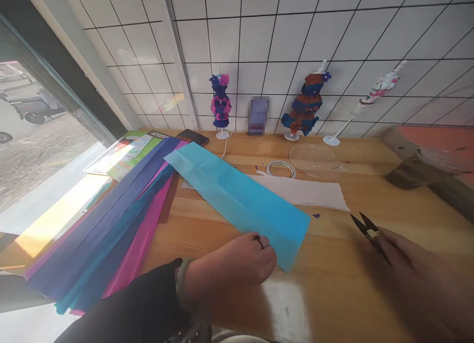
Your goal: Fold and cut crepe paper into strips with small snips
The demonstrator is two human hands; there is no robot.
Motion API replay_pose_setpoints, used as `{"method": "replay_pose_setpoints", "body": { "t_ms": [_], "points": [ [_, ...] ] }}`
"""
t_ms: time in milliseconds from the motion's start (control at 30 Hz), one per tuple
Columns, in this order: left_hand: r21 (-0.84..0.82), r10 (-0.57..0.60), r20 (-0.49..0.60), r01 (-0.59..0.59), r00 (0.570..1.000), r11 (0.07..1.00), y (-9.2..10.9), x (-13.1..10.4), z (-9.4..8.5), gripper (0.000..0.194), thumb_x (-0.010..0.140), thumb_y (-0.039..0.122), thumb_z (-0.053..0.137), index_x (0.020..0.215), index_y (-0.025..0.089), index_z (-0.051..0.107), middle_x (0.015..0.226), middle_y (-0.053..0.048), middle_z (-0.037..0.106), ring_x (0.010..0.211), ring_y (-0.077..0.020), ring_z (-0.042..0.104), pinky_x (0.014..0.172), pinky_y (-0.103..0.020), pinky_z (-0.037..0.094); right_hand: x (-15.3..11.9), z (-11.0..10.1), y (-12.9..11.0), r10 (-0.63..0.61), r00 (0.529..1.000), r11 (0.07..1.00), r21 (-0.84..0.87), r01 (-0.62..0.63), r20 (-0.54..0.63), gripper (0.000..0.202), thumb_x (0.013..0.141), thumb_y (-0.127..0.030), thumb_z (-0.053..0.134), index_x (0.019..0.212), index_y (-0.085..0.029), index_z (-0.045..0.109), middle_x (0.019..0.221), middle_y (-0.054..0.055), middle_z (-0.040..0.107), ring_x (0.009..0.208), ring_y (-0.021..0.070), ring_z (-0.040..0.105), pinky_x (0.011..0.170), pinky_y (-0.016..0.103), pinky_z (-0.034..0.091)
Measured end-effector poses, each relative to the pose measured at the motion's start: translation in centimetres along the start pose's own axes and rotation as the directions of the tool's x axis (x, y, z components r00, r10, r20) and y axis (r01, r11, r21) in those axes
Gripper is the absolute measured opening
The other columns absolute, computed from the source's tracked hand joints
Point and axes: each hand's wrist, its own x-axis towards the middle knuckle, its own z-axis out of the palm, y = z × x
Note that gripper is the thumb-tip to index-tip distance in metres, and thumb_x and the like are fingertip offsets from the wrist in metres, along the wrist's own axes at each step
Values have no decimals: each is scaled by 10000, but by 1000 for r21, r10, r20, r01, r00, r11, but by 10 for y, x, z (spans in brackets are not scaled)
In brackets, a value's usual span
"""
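- Wood table (pixel 207 219) against white tile wall (pixel 229 42).
- Heap of long sheets (pixel 111 224) at left: purple, teal, pink; apparently unused stock so far.
- Blue sheet (pixel 244 195), aslant across mid-table, far end over the heap's edge. No cut visible along exposed edges, so cutting judged not yet begun there.
- Right hand (pixel 418 279), blurred, over table at right, gripping snips; apart from blue sheet.
- Left hand (pixel 240 259), ring and bracelet on, at near edge of blue sheet. Fingers curled, tips hidden; cannot tell whether pinching the edge or just resting.
- White strip (pixel 311 192) behind blue sheet, partly covered by it.
- Blue-orange stand (pixel 305 106) and blue-pink stand (pixel 221 103) by wall: both thickly dressed in ruffles, likely finished.
- White stand (pixel 377 91), leaning right: trimmed only up top, lower stem bare; maybe left less complete, or simply a different design.
- Clear plate (pixel 314 160) behind white strip.
- Black phone (pixel 198 137) beyond the heap.
- Tape roll (pixel 294 170) beside plate.
- Snips (pixel 370 229), blades apart, touching no paper.
- Dark blue scrap (pixel 316 215), just beside blue sheet; probably an offcut from earlier work.
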Motion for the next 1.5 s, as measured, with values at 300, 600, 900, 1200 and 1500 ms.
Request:
{"method": "replay_pose_setpoints", "body": {
  "t_ms": [300,600,900,1200,1500],
  "points": [
    [-9,-82,-37,82,996,997,2,3,8,91,776,90,456,715,153,483,672,-42,419,637,-170,451,483,-299,327,0,-5,-83,0,902,941,305,-146,432,372,858,-455,386,960,-238,670,958,54,700,866,216,658,683,283,556],
    [-16,-129,-103,128,986,992,0,6,10,147,770,59,414,672,167,433,637,-36,420,608,-161,452,497,-281,377,4,4,-94,68,514,700,327,-636,855,576,844,-628,226,828,-181,589,473,-41,476,329,63,377,321,182,325],
    [-2,-123,-64,123,990,992,0,5,4,148,806,75,420,692,168,408,640,-12,417,614,-152,455,491,-275,355,14,15,-93,-1,394,603,315,-733,919,561,826,-645,274,792,-162,557,419,-57,429,318,50,352,337,165,314],
    [-4,-116,-109,116,987,993,-2,3,1,147,811,88,429,686,164,414,643,-9,391,606,-139,443,460,-268,291,11,20,-95,28,401,612,302,-731,915,560,830,-651,202,792,-217,555,492,-20,464,352,87,388,322,201,292],
    [-13,-90,-46,89,995,996,-2,1,3,132,835,100,414,720,164,421,663,-15,415,637,-144,464,488,-272,313,16,25,-96,33,415,612,310,-728,909,583,806,-679,219,803,-209,564,456,-36,421,326,80,316,350,222,304]
  ]
}}
